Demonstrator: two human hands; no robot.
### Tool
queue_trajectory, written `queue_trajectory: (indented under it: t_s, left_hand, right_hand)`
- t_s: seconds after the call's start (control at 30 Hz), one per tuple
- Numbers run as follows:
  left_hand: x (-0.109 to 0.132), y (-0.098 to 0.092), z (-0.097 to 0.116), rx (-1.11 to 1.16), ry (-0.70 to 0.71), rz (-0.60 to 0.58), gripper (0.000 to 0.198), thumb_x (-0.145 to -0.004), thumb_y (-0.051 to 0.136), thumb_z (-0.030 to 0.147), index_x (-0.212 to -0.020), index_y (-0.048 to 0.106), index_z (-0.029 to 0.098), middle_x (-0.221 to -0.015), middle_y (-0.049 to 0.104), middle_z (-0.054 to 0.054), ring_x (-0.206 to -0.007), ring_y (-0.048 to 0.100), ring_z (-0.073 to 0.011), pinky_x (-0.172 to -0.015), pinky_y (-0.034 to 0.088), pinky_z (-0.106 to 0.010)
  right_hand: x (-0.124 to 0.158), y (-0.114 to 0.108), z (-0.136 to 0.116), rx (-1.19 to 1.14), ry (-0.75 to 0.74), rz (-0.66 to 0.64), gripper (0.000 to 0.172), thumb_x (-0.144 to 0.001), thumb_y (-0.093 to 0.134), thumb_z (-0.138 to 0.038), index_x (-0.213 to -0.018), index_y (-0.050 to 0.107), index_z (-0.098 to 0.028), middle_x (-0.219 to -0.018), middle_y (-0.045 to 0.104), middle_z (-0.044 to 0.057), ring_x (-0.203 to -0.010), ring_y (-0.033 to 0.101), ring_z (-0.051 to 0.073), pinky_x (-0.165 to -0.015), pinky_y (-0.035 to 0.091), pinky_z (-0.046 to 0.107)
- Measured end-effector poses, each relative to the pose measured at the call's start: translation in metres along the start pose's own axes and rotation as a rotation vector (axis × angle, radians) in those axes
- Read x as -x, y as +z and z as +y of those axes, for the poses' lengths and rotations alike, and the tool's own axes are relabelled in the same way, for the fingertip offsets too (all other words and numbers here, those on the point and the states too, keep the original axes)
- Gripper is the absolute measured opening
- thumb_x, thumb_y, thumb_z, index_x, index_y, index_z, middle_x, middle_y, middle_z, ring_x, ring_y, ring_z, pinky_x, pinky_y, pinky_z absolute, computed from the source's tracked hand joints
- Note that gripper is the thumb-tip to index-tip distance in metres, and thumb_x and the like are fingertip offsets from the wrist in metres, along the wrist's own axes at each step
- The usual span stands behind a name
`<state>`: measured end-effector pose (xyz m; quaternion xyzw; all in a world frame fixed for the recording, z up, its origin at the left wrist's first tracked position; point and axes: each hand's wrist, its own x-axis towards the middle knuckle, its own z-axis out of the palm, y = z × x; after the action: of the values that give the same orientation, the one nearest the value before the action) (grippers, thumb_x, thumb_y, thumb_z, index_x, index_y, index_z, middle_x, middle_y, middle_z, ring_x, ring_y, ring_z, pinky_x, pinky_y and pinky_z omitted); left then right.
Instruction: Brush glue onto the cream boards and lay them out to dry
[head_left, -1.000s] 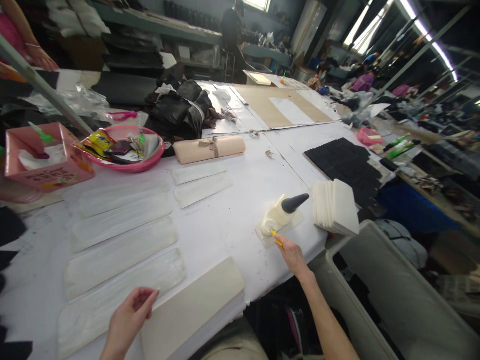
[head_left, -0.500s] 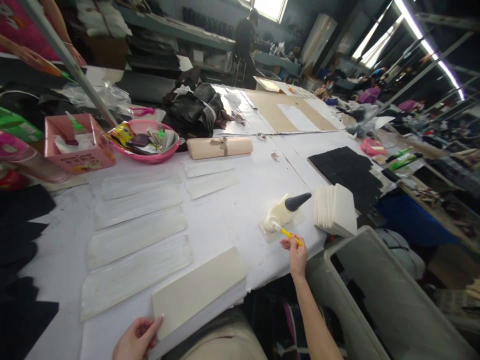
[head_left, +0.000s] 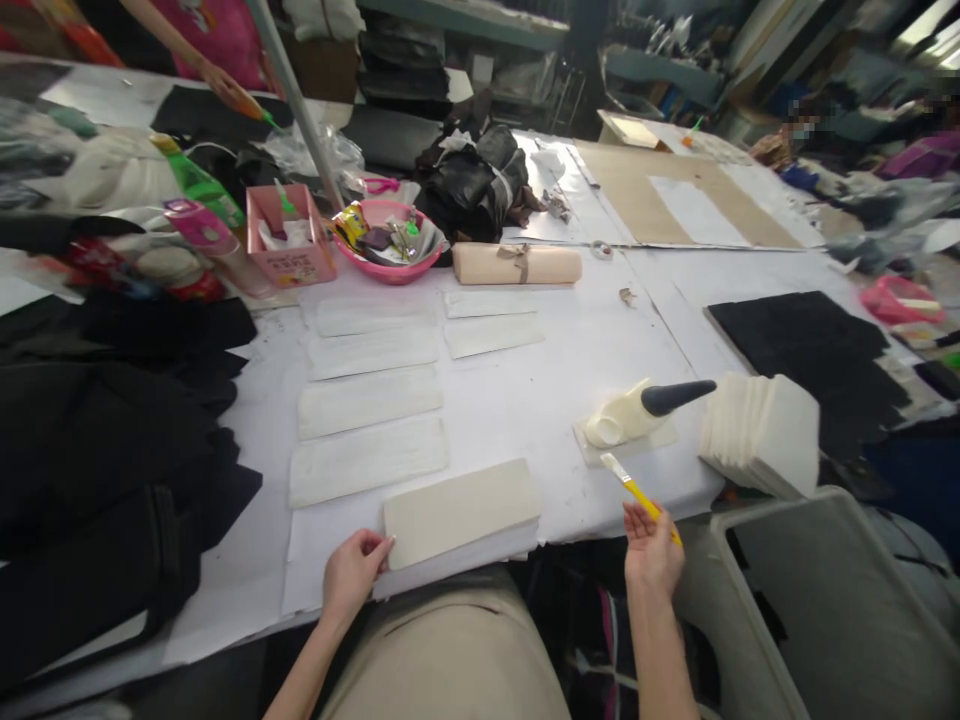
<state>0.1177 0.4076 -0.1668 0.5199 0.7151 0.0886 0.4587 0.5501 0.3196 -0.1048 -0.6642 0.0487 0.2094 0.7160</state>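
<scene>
My right hand (head_left: 654, 548) grips a paintbrush (head_left: 637, 492) with a yellow handle and pale bristles, at the table's front edge. Just beyond the bristles, a cream glue bottle (head_left: 622, 418) with a dark tapered tip lies tilted on a small pale sheet. My left hand (head_left: 354, 572) pinches the left end of a flat off-white rectangular panel (head_left: 463, 510) that lies on the white-covered table. Several similar pale strips (head_left: 367, 460) with a whitish, streaky surface are laid out in rows behind it.
A stack of off-white panels (head_left: 757, 430) stands right of the bottle, above a grey bin (head_left: 847, 590). Dark cut pieces (head_left: 97, 450) cover the left side. Behind are a pink basket (head_left: 390, 268), a pink box (head_left: 292, 262) and a tied beige roll (head_left: 517, 265). Another person's hand (head_left: 225, 88) is at upper left.
The brush has come away from the bottle's opening, toward me. My left hand still holds the panel's end. The camera view has turned left and downward.
</scene>
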Motion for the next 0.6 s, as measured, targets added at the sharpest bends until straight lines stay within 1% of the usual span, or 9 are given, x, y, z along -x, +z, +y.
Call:
queue_trajectory:
  t_s: [0.1,0.2,0.27,0.33,0.47,0.53,0.6]
  left_hand:
    - [0.001,0.0,0.0,-0.054,0.036,0.035,0.03,-0.076,0.057,0.05,-0.066,0.06,0.022,-0.05,0.063,0.0,-0.051,0.061,-0.0213,-0.055,0.039,-0.03]
    - [0.005,-0.002,0.004,-0.075,0.055,0.056,0.026,-0.077,0.057,0.045,-0.066,0.059,0.022,-0.053,0.063,0.0,-0.055,0.061,-0.021,-0.056,0.038,-0.029]
    - [0.007,-0.002,0.006,-0.076,0.069,0.081,0.024,-0.077,0.058,0.043,-0.065,0.059,0.022,-0.055,0.065,-0.001,-0.058,0.062,-0.0209,-0.056,0.037,-0.028]
    - [0.009,-0.002,0.006,-0.06,0.071,0.091,0.024,-0.078,0.058,0.042,-0.065,0.059,0.021,-0.056,0.065,-0.001,-0.058,0.062,-0.0204,-0.056,0.037,-0.028]
    - [0.005,0.0,0.001,0.08,0.033,0.015,0.024,-0.079,0.058,0.04,-0.067,0.06,0.02,-0.051,0.064,0.0,-0.049,0.059,-0.0176,-0.052,0.039,-0.027]
    - [0.002,0.002,-0.002,0.16,0.006,-0.013,0.022,-0.078,0.059,0.039,-0.068,0.06,0.019,-0.049,0.063,0.0,-0.046,0.058,-0.0165,-0.05,0.04,-0.026]
    - [-0.001,0.004,-0.004,0.218,-0.022,-0.017,0.02,-0.076,0.062,0.037,-0.068,0.06,0.018,-0.048,0.062,0.0,-0.045,0.058,-0.0159,-0.048,0.041,-0.025]
  right_hand:
    - [0.042,0.009,0.007,0.034,0.055,-0.125,0.037,-0.08,0.067,-0.043,-0.105,0.06,-0.016,-0.069,0.073,0.001,-0.066,0.072,0.016,-0.059,0.058,0.023]
    - [0.091,0.03,0.02,0.09,0.106,-0.304,0.042,-0.081,0.067,-0.044,-0.111,0.059,-0.015,-0.071,0.073,0.002,-0.065,0.072,0.016,-0.06,0.058,0.024]
    - [0.122,0.043,0.03,0.141,0.126,-0.432,0.043,-0.083,0.066,-0.046,-0.112,0.058,-0.015,-0.071,0.073,0.002,-0.063,0.071,0.016,-0.058,0.057,0.024]
    - [0.148,0.051,0.041,0.206,0.139,-0.552,0.042,-0.086,0.063,-0.048,-0.111,0.057,-0.015,-0.071,0.072,0.003,-0.062,0.071,0.017,-0.056,0.056,0.025]
    - [0.182,0.056,0.058,0.338,0.137,-0.744,0.042,-0.089,0.058,-0.05,-0.11,0.056,-0.014,-0.072,0.072,0.003,-0.062,0.071,0.019,-0.054,0.056,0.028]
    - [0.193,0.058,0.063,0.391,0.118,-0.806,0.041,-0.089,0.057,-0.051,-0.108,0.057,-0.015,-0.071,0.071,0.003,-0.06,0.07,0.019,-0.053,0.056,0.028]
    - [0.2,0.062,0.067,0.431,0.09,-0.861,0.041,-0.09,0.056,-0.052,-0.107,0.058,-0.015,-0.071,0.071,0.004,-0.059,0.069,0.019,-0.052,0.056,0.029]
